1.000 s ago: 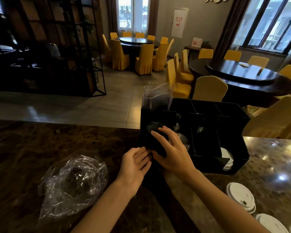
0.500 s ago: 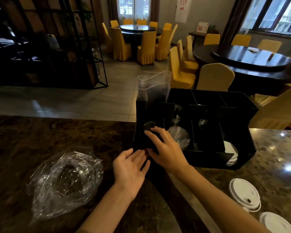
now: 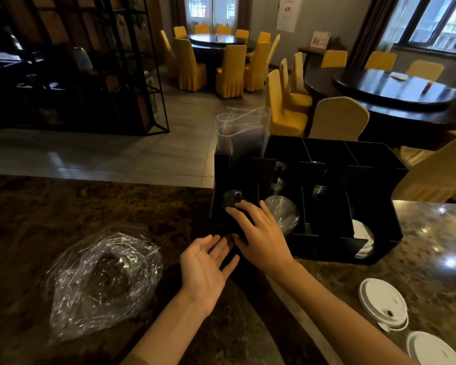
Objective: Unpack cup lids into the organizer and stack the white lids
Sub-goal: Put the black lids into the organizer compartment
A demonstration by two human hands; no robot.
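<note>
Lids, black ones (image 3: 233, 206), sat in the organizer's (image 3: 374, 159) front-left slot under your right hand (image 3: 261, 233), its fingers spread flat on them, gripping nothing. Your left hand (image 3: 206, 264) lay open, empty, just beside. White lids (image 3: 383, 301) waited on the surface, off to your right, nearer that hand.

The right hand (image 3: 261, 234) rests on lids in the organizer's (image 3: 374, 164) leftmost front compartment. The left hand (image 3: 204, 267) lies just beside it; the plastic bag (image 3: 103, 280) farther left.

left hand (image 3: 204, 267) — palm turned further up | right hand (image 3: 258, 233) — fingers spread wider over black lids (image 3: 231, 200)
</note>
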